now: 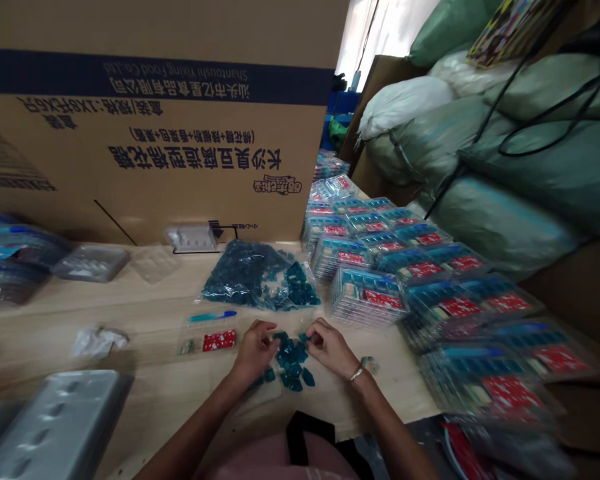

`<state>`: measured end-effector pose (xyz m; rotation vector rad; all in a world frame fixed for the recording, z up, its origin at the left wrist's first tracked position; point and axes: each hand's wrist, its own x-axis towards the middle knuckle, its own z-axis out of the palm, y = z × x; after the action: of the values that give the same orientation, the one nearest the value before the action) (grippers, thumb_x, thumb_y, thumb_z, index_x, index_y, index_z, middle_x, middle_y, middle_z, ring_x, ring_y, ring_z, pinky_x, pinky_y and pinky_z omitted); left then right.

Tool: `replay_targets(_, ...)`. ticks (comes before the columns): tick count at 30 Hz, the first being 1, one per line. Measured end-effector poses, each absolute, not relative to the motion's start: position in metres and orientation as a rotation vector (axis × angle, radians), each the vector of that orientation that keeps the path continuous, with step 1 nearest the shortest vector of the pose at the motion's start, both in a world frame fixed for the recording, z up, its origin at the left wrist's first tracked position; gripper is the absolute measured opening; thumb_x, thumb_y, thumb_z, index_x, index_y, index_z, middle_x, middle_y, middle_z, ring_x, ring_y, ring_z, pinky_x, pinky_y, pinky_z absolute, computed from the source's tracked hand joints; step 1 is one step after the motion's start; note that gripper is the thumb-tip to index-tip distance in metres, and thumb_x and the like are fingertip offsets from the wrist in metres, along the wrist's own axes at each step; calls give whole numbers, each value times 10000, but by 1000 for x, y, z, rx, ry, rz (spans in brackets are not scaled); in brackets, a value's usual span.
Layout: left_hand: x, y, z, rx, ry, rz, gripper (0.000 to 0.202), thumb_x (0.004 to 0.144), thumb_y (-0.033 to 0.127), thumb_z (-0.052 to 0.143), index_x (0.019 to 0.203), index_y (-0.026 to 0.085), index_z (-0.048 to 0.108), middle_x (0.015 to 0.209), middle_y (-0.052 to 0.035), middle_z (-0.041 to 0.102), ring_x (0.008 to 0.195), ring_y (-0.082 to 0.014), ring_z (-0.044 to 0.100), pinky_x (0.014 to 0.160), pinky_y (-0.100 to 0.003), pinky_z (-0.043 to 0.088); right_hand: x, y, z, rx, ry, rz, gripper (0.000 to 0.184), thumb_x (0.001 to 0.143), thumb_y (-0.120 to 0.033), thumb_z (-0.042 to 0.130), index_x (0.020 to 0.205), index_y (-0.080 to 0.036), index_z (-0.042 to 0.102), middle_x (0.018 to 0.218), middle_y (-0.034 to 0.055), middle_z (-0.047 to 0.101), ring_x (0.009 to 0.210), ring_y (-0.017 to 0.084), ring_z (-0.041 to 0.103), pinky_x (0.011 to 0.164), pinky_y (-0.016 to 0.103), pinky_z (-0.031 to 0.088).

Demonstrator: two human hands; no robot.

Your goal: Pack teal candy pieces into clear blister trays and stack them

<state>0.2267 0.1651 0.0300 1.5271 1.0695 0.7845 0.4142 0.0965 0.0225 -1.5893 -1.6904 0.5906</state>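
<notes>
Head view: the left hand (254, 352) and right hand (330, 348) are over a small pile of shiny blue pieces (291, 363) on a wood table (145, 313). The fingers curl together, but I cannot tell if they pinch anything. A bumped piece could slide away and get lost.

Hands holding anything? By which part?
The right hand appears to pinch a small teal piece by its edge at the fingertips; the left hand is at the pile, its hold unclear.
</notes>
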Motion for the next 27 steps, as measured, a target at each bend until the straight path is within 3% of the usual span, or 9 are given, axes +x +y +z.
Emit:
replay_targets(5,235,151,48,1250,802,714,259,597,315,738,786,151,669,731,-28,652,633,-123,577,603,-241,466,394,88,50,-1404,-1533,696,58,726,-137,542,724,-192,523,724,-24,482,659,109,491,592,215,403)
replay_targets(9,230,143,54,986,777,636,305,525,340,807,684,135,646,604,11,601,540,-84,525,557,-214,421,388,83,61,-1243,-1532,930,102,761,-237,596,702,-185,532,754,-4,522,705,117,511,639,232,433)
replay_targets(12,219,135,55,908,775,609,309,505,340,818,634,129,632,565,22,576,500,-64,486,529,-200,390,382,78,60,-1156,-1520,1122,125,779,-278,589,724,-184,527,742,-5,547,654,105,516,590,217,442)
replay_targets(15,207,127,52,908,821,627,278,516,321,802,624,133,627,547,27,573,482,-60,463,512,-193,370,366,75,59,-1283,-1635,969,51,765,-163,544,730,-194,523,682,-24,536,608,100,505,567,206,422)
replay_targets(20,195,118,50,988,969,756,211,541,264,761,608,140,604,553,30,571,516,-71,461,533,-191,359,342,75,64,-1388,-2096,384,188,726,-31,460,691,-203,529,703,19,557,686,151,515,639,259,405)
replay_targets(24,187,113,53,1115,901,710,234,614,329,719,680,136,604,616,18,565,577,-88,466,569,-203,361,338,73,62,-1350,-1961,487,178,710,-40,451,679,-209,498,668,-3,534,617,130,516,578,233,392)
replay_targets(27,173,102,55,1195,870,621,275,645,377,702,650,153,544,562,52,470,532,-76,397,513,-195,307,332,66,56,-1268,-1835,680,172,688,-48,447,678,-215,484,675,-14,532,633,122,530,587,220,401)
